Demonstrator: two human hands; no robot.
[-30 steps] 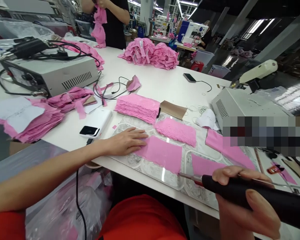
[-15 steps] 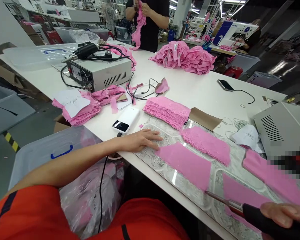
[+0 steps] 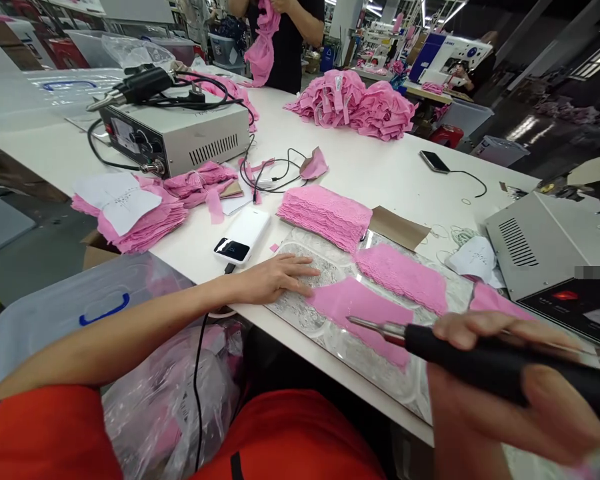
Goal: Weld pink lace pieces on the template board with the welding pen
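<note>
My left hand (image 3: pixel 275 277) lies flat with its fingers spread on the clear patterned template (image 3: pixel 300 310), fingertips at the left end of a flat pink fabric piece (image 3: pixel 350 300). In my right hand (image 3: pixel 520 387) is a black-handled tool (image 3: pixel 460 350) with a pointed metal tip. The tip is over the middle of that pink piece; whether it touches cannot be made out. Just behind lie a smaller pink stack (image 3: pixel 403 277) and a thicker pink stack (image 3: pixel 325 213).
A grey control box (image 3: pixel 180 133) with a cabled tool stands back left, another box (image 3: pixel 555 240) at right. A white power bank (image 3: pixel 245 233), a phone (image 3: pixel 434 161) and pink heaps (image 3: pixel 355 103) lie on the table. A person (image 3: pixel 285 40) stands behind, holding pink fabric.
My right hand has moved left and up with the tool, bringing its tip from the piece's near right corner to over its middle. My left hand stays on the template. The view has shifted slightly.
</note>
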